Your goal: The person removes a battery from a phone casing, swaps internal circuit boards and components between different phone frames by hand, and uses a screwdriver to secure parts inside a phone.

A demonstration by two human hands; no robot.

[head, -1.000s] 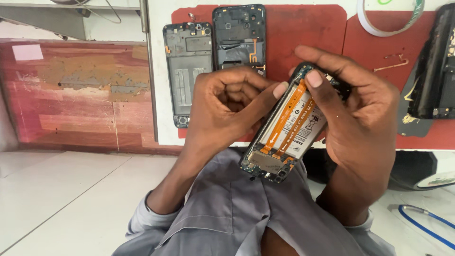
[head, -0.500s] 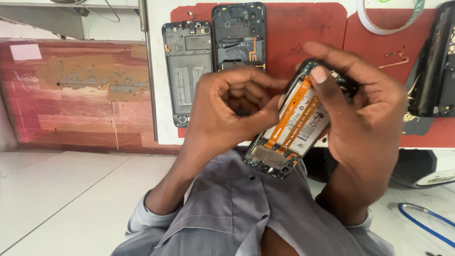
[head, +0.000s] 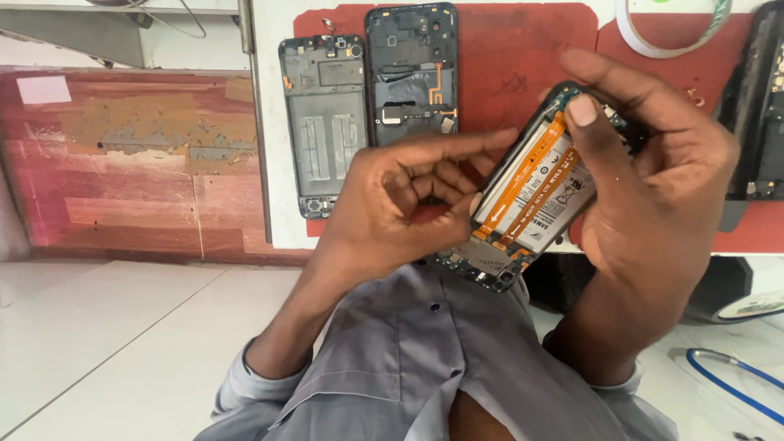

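Note:
An opened phone (head: 535, 192) with its back cover off shows a white battery and two orange flex cables. My right hand (head: 653, 180) grips it from the right, with the thumb pressed on its upper part. My left hand (head: 404, 200) is at the phone's left edge, its fingers curled and the forefinger stretched along the frame. I cannot make out anything small between the left fingertips. The phone is held tilted above a red mat (head: 506, 57).
Two more stripped phone frames (head: 322, 122) (head: 411, 69) lie side by side on the red mat. Another dark phone body (head: 755, 106) sits at the right edge. A white tape ring (head: 653, 41) lies at the top right. A blue cable (head: 727, 380) lies on the pale floor.
The phone has shifted slightly up and to the right in my hands. My left fingers have curled tighter against its left edge.

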